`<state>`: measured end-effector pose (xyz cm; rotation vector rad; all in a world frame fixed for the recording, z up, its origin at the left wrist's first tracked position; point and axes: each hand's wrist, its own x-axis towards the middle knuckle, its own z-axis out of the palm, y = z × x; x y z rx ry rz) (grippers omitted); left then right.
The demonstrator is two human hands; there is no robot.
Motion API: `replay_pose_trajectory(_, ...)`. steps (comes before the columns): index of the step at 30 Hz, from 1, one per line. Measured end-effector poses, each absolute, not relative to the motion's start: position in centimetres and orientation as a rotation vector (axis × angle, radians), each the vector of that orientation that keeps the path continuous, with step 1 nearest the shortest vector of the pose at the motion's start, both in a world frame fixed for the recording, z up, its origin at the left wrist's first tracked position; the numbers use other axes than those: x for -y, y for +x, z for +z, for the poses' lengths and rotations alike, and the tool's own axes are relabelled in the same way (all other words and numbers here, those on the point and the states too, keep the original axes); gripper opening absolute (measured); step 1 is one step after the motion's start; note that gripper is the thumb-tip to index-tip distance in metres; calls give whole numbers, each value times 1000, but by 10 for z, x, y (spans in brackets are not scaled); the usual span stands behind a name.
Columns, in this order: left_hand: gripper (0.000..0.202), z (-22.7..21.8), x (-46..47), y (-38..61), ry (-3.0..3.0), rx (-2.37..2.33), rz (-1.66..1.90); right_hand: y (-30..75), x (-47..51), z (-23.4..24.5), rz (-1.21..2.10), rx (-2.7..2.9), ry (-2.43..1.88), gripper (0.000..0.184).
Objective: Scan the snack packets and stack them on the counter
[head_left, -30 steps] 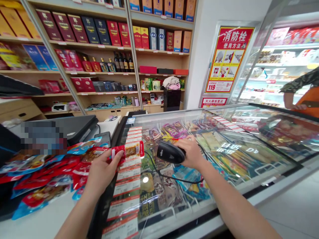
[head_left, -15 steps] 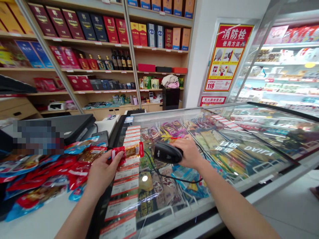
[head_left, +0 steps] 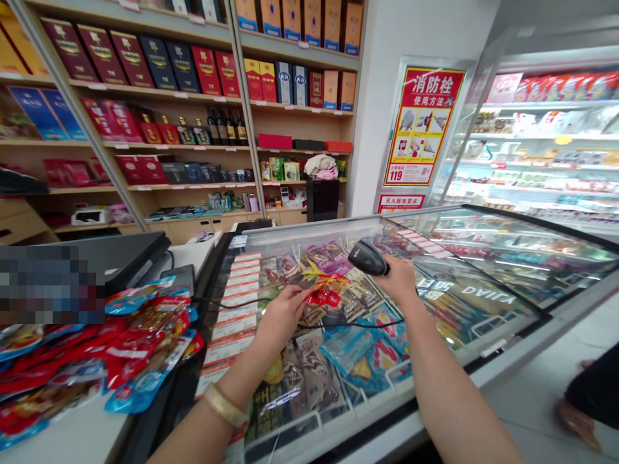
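My right hand [head_left: 399, 280] is wrapped around a black handheld barcode scanner [head_left: 368, 258], raised over the glass-topped freezer [head_left: 503, 351]. Its head points up and left. My left hand [head_left: 280, 319], with a gold bracelet on the wrist, reaches over the glass with thumb and fingers pinched at the edge of a red snack packet [head_left: 326, 295]. Whether one or more packets lie there is hard to make out. On the white counter at left, a pile of red and blue snack packets [head_left: 140, 348] spreads beside the freezer's edge.
The scanner's black cable [head_left: 348, 325] runs across the glass. Price labels [head_left: 236, 309] line the freezer's left side. A dark device [head_left: 178, 280] lies behind the pile. Shelves of boxed bottles [head_left: 159, 61] stand behind. A person's foot [head_left: 578, 422] shows at lower right.
My left hand has moved right, from above the price labels to the red packet on the glass. The scanner in my right hand has risen and moved right. The camera view has shifted.
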<state>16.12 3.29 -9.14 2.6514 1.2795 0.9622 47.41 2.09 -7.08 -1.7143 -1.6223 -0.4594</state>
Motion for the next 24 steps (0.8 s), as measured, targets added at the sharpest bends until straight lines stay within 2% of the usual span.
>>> replay_pose_trajectory(5, 47, -103, -32, 173, 2713, -1198, 726, 485, -24, -81, -467, 1548, -1802, 27)
replay_pose_trajectory(9, 66, -93, -28, 152, 2703, -1151, 786, 487, -26, -85, -438, 1571, -1838, 30)
replay_pose_trajectory(13, 39, -61, -31, 97, 2644, -1412, 1102, 482, -25, -81, -404, 1618, -1858, 35)
replay_pose_trajectory(16, 35, -34, -32, 40, 2541, -1908, 1247, 473, -23, -78, -397, 1645, -1826, 38)
replay_pose_trajectory(20, 41, -13, -27, -29, 2366, -2568, 960, 457, -22, -78, -391, 1708, -1755, 36)
replay_pose_trajectory(24, 31, -10, -20, -62, 2364, -2613, 650, 439, -21, -80, -372, 1803, -1647, 31)
